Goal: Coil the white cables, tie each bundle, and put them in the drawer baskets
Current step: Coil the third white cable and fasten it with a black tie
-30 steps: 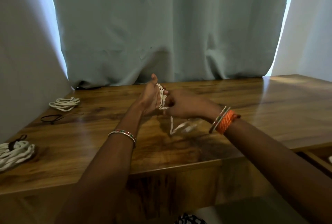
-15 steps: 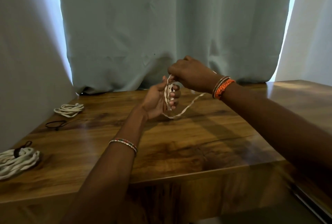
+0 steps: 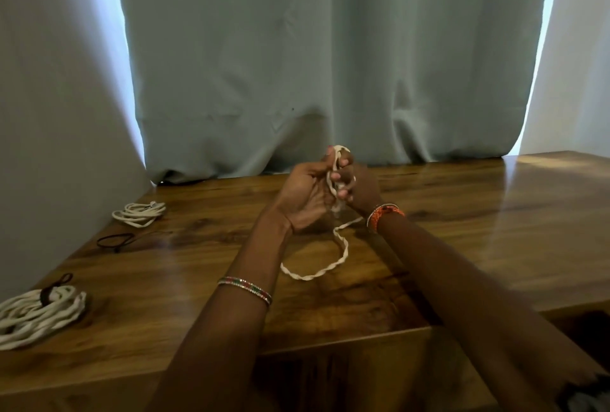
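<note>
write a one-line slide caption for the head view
Both hands, left hand and right hand, wind a white cable above the wooden table.

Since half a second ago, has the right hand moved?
Yes. The right hand has dropped from up against the curtain to the far edge of the table, closing in behind the left hand.

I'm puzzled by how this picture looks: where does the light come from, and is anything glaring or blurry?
Head view: daylight leaks in bright strips at both edges of the curtain; pale glare lies on the wooden table at far right and left of centre; the left hand, right hand and white cable are dim and slightly soft; the straight table edges bow, a wide-angle effect.
</note>
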